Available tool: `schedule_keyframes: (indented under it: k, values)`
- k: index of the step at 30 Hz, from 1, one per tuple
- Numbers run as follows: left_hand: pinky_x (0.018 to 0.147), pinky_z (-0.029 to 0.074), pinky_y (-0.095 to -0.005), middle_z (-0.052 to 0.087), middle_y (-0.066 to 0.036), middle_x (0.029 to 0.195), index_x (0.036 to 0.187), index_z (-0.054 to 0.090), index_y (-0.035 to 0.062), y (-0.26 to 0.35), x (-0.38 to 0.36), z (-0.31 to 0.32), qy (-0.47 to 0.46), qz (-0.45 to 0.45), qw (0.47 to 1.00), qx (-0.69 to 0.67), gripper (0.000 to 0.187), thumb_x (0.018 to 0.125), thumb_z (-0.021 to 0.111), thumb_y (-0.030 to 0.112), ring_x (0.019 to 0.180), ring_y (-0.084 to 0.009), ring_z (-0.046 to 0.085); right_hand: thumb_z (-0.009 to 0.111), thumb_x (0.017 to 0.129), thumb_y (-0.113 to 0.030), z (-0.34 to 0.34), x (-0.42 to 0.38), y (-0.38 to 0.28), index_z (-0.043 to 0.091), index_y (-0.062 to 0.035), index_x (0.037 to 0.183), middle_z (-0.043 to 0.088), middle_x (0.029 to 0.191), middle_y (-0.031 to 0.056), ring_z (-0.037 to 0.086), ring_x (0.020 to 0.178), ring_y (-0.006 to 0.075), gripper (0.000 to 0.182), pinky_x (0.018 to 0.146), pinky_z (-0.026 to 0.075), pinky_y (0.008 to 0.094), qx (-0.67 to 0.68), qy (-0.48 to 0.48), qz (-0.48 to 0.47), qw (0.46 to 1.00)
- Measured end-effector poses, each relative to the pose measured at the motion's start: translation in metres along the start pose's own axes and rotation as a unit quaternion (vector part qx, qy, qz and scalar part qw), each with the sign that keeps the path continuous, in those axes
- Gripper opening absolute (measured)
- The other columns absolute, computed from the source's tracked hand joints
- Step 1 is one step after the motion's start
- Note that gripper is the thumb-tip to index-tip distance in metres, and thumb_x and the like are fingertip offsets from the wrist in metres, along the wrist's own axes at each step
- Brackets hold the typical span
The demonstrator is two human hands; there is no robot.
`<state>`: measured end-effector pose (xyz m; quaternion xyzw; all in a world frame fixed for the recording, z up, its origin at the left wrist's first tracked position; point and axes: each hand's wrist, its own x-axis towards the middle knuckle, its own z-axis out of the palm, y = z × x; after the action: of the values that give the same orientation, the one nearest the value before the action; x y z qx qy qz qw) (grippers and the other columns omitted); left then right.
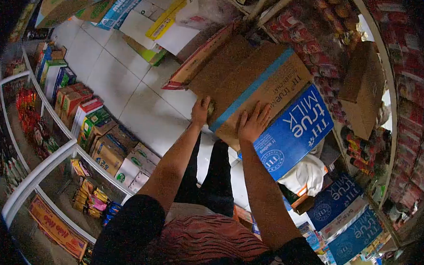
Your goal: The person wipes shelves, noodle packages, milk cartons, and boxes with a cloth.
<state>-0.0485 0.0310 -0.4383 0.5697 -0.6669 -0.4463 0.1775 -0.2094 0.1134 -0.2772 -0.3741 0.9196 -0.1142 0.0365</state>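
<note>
Left hand (201,111): fingers bent against the near left corner of the brown carton (237,80), apparently for steadying; full closure cannot be told. Right hand (255,123): open, fingers spread flat beside the blue tape (252,90), probably bracing the face. The carton lies directly ahead; its support is hidden. Blue panel (294,130): along its right edge. Beyond: white box (179,33).

Left hand (200,112) curled, right hand (254,123) flat
</note>
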Motion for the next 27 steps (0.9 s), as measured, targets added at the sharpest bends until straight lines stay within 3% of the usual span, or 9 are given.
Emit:
schedule_keyframes:
  k: [3,5,6,8,12,13,16,21,27]
  values:
    - [0.086,0.037,-0.0368,0.053,-0.018,0.107,0.110,0.048,0.0003,0.032,-0.010,-0.017,-0.086,0.023,0.995,-0.047,0.050,0.086,0.041,0.044,0.099,-0.0306,0.050,0.038,0.083,-0.039,-0.005,0.004,-0.007,0.028,-0.0091,0.132,0.018,0.138,0.0195,0.019,0.126,0.0361,0.057,0.102,0.015,0.0464,-0.011,-0.017,0.029,0.999]
    - [0.091,0.033,-0.0364,0.049,-0.015,0.114,0.114,0.045,0.0005,0.092,-0.014,-0.041,-0.139,-0.169,0.940,-0.261,0.053,0.086,0.040,0.045,0.108,-0.0292,0.044,0.040,0.083,-0.036,-0.008,0.000,-0.007,0.034,-0.0099,0.130,0.023,0.136,0.0190,0.024,0.124,0.0377,0.053,0.101,0.020,0.0476,-0.017,-0.002,0.025,1.000]
    - [0.091,0.033,-0.0364,0.049,-0.015,0.114,0.114,0.045,0.0005,0.083,-0.015,-0.037,-0.140,-0.169,0.942,-0.254,0.053,0.086,0.040,0.045,0.108,-0.0292,0.044,0.040,0.083,-0.036,-0.009,-0.001,-0.007,0.034,-0.0099,0.130,0.023,0.136,0.0190,0.024,0.124,0.0377,0.053,0.101,0.020,0.0476,-0.012,-0.004,0.029,0.999]
    - [0.095,0.030,-0.0354,0.039,-0.013,0.126,0.124,0.037,0.0019,0.047,-0.015,-0.019,-0.131,-0.325,0.861,-0.369,0.053,0.087,0.042,0.039,0.117,-0.0248,0.035,0.039,0.083,-0.037,-0.011,0.004,-0.009,0.035,-0.0105,0.129,0.024,0.136,0.0190,0.024,0.124,0.0376,0.053,0.101,0.019,0.0477,-0.020,0.004,0.019,1.000]
    - [0.097,0.027,-0.0370,0.028,-0.012,0.135,0.130,0.029,0.0040,-0.025,0.010,0.016,-0.235,-0.133,0.879,-0.392,0.058,0.086,0.041,0.041,0.123,-0.0233,0.027,0.040,0.083,-0.037,-0.002,0.002,-0.002,0.036,-0.0104,0.128,0.025,0.136,0.0194,0.024,0.124,0.0376,0.053,0.101,0.019,0.0485,-0.001,0.030,0.016,0.999]
    - [0.097,0.027,-0.0370,0.027,-0.012,0.135,0.130,0.029,0.0041,-0.027,0.018,0.023,-0.239,-0.137,0.886,-0.373,0.059,0.086,0.041,0.041,0.123,-0.0235,0.027,0.039,0.082,-0.039,0.000,0.001,0.000,0.034,-0.0110,0.129,0.022,0.137,0.0187,0.022,0.125,0.0365,0.055,0.101,0.017,0.0477,-0.005,0.010,0.022,1.000]
    - [0.098,0.025,-0.0370,0.026,-0.012,0.136,0.131,0.026,0.0045,0.042,0.060,0.033,-0.217,-0.166,0.925,-0.264,0.060,0.086,0.040,0.042,0.124,-0.0241,0.026,0.037,0.082,-0.041,0.000,0.000,0.001,0.032,-0.0121,0.130,0.019,0.138,0.0174,0.020,0.126,0.0353,0.057,0.102,0.015,0.0469,-0.003,-0.019,0.039,0.999]
    - [0.099,0.023,-0.0371,0.023,-0.012,0.137,0.133,0.023,0.0051,0.171,0.139,0.072,-0.196,-0.008,0.976,-0.094,0.063,0.086,0.038,0.045,0.124,-0.0252,0.024,0.040,0.081,-0.040,-0.002,0.000,0.000,0.036,-0.0117,0.129,0.024,0.136,0.0180,0.023,0.125,0.0362,0.055,0.101,0.017,0.0495,0.005,-0.039,0.067,0.997]
    - [0.100,0.021,-0.0371,0.020,-0.012,0.138,0.135,0.018,0.0059,0.285,0.195,0.124,-0.230,0.031,0.968,-0.094,0.067,0.086,0.036,0.048,0.126,-0.0264,0.022,0.038,0.082,-0.040,-0.004,-0.001,-0.001,0.036,-0.0116,0.128,0.022,0.137,0.0178,0.021,0.126,0.0354,0.055,0.102,0.015,0.0489,0.046,-0.045,0.075,0.995]
